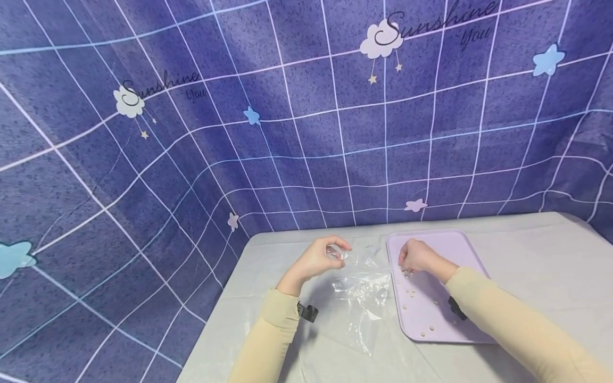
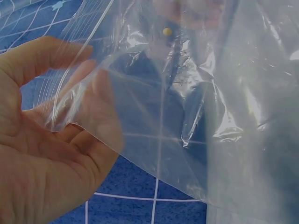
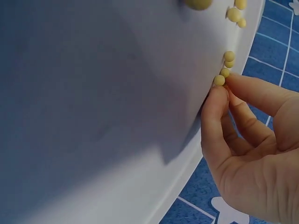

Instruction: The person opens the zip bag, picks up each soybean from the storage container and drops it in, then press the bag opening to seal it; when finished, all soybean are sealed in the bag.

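Note:
A clear zip bag (image 1: 362,298) lies between the hands, its zip strip running past the left fingers in the left wrist view. My left hand (image 1: 320,258) holds the bag's mouth, with some fingers showing through the plastic. Over the far left part of a lilac tray (image 1: 455,246), my right hand (image 1: 417,255) reaches down. Its fingertips pinch at a small round yellow soybean (image 3: 219,80) by the tray's rim. Another soybean (image 3: 229,56) and several more lie along that edge. One soybean (image 2: 167,31) shows through the plastic; whether it is inside the bag I cannot tell.
A pale grey cloth (image 1: 536,276) covers the table under the tray and bag. More soybeans are scattered on the tray's left and near parts. A blue grid-patterned curtain (image 1: 306,133) hangs behind the table and at its left.

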`<state>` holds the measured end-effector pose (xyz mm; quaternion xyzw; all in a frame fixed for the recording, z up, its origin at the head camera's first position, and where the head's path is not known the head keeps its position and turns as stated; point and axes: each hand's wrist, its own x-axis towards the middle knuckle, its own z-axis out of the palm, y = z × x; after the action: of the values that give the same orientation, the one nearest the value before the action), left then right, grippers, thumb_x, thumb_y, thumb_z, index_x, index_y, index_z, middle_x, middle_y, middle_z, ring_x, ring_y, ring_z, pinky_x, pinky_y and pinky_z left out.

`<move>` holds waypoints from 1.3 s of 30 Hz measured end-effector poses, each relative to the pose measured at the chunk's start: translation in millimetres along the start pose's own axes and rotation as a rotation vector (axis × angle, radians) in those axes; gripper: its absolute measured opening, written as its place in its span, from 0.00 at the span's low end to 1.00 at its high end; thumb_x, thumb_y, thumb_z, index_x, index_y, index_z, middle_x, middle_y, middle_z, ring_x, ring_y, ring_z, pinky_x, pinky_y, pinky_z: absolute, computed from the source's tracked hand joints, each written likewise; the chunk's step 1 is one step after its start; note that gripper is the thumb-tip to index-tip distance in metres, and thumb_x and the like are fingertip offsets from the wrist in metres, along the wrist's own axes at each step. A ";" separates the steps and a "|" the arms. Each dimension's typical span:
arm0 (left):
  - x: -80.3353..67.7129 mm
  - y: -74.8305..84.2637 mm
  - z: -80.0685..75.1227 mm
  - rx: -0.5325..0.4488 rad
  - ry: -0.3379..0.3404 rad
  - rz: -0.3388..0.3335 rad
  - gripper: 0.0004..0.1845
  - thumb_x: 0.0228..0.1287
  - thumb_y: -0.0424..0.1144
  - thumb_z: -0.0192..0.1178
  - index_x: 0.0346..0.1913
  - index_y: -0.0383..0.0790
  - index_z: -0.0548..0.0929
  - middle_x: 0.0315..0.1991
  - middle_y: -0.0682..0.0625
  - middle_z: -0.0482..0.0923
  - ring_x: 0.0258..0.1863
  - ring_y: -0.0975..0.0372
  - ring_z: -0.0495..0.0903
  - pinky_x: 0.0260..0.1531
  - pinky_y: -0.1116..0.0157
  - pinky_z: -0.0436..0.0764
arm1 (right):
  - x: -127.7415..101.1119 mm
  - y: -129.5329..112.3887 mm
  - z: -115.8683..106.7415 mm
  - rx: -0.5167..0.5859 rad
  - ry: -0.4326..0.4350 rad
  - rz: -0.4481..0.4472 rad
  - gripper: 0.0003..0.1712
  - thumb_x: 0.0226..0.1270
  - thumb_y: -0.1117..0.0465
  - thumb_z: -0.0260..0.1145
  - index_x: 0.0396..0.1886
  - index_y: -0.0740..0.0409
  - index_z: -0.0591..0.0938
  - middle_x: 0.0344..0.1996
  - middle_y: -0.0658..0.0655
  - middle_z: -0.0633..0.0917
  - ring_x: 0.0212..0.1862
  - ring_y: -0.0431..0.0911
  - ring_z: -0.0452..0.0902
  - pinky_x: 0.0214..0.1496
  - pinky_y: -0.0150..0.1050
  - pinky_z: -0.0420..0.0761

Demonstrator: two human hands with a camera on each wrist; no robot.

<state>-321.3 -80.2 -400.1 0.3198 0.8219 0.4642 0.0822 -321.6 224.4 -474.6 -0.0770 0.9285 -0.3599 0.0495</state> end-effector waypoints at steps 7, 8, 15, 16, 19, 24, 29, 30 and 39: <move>0.6 -0.2 0.3 -0.005 -0.005 -0.006 0.22 0.51 0.22 0.69 0.51 0.36 0.85 0.53 0.40 0.82 0.38 0.62 0.81 0.38 0.66 0.84 | -1.4 2.1 -3.8 0.091 -0.002 0.013 0.04 0.46 0.74 0.70 0.23 0.63 0.86 0.17 0.54 0.84 0.18 0.40 0.76 0.23 0.32 0.80; 0.8 -0.2 0.3 -0.005 -0.005 -0.007 0.22 0.51 0.22 0.69 0.52 0.36 0.85 0.53 0.39 0.82 0.38 0.62 0.81 0.38 0.66 0.84 | -1.9 2.6 -5.0 0.143 0.001 0.014 0.05 0.46 0.75 0.69 0.25 0.66 0.86 0.18 0.56 0.84 0.18 0.40 0.76 0.22 0.32 0.80; -1.3 4.8 0.7 0.000 -0.014 -0.020 0.22 0.52 0.19 0.67 0.53 0.30 0.83 0.53 0.39 0.82 0.39 0.58 0.81 0.39 0.66 0.84 | -9.6 -14.6 -15.8 0.549 0.050 -0.063 0.14 0.57 0.74 0.66 0.43 0.76 0.81 0.30 0.55 0.83 0.28 0.40 0.77 0.31 0.31 0.83; -3.4 10.0 0.3 -0.001 -0.015 -0.019 0.22 0.52 0.19 0.67 0.52 0.29 0.83 0.53 0.39 0.82 0.39 0.58 0.81 0.39 0.66 0.84 | -12.1 -22.1 -18.0 0.590 0.044 -0.098 0.15 0.60 0.73 0.67 0.46 0.77 0.80 0.32 0.54 0.83 0.31 0.40 0.78 0.34 0.32 0.84; -9.5 26.3 -1.1 -0.010 -0.017 -0.005 0.21 0.52 0.18 0.66 0.51 0.27 0.83 0.52 0.37 0.82 0.39 0.57 0.81 0.39 0.67 0.84 | -20.4 -49.4 -22.3 0.654 0.030 -0.199 0.16 0.63 0.72 0.69 0.48 0.77 0.79 0.34 0.56 0.84 0.35 0.43 0.79 0.39 0.33 0.83; -12.5 32.7 -1.8 -0.025 -0.020 0.031 0.21 0.50 0.20 0.66 0.51 0.26 0.83 0.50 0.35 0.82 0.38 0.59 0.81 0.40 0.66 0.84 | -32.4 -92.6 -17.6 0.553 0.019 -0.392 0.13 0.62 0.70 0.72 0.44 0.72 0.82 0.37 0.59 0.87 0.41 0.48 0.83 0.45 0.36 0.84; -2.7 5.1 0.5 -0.019 -0.019 0.031 0.21 0.50 0.22 0.67 0.52 0.31 0.84 0.50 0.40 0.83 0.38 0.61 0.82 0.41 0.64 0.85 | -33.6 -112.4 -2.8 0.435 0.020 -0.503 0.07 0.61 0.71 0.72 0.39 0.63 0.85 0.34 0.56 0.88 0.39 0.49 0.84 0.43 0.37 0.84; -0.9 -0.2 1.3 -0.022 -0.017 0.028 0.22 0.50 0.22 0.67 0.51 0.32 0.84 0.50 0.41 0.83 0.38 0.62 0.82 0.41 0.64 0.85 | -32.1 -112.6 0.1 0.422 0.025 -0.518 0.07 0.61 0.71 0.73 0.38 0.62 0.85 0.33 0.55 0.88 0.38 0.48 0.84 0.42 0.36 0.84; -1.5 0.0 4.3 -0.041 -0.019 0.023 0.21 0.50 0.21 0.66 0.51 0.31 0.84 0.50 0.38 0.83 0.36 0.63 0.82 0.40 0.65 0.85 | -28.7 -105.1 2.3 0.423 0.073 -0.486 0.06 0.62 0.69 0.73 0.39 0.62 0.86 0.34 0.54 0.88 0.39 0.46 0.84 0.43 0.36 0.83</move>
<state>-318.2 -78.0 -402.7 0.3319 0.8075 0.4790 0.0912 -281.7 151.4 -404.2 -0.2714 0.7886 -0.5488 -0.0563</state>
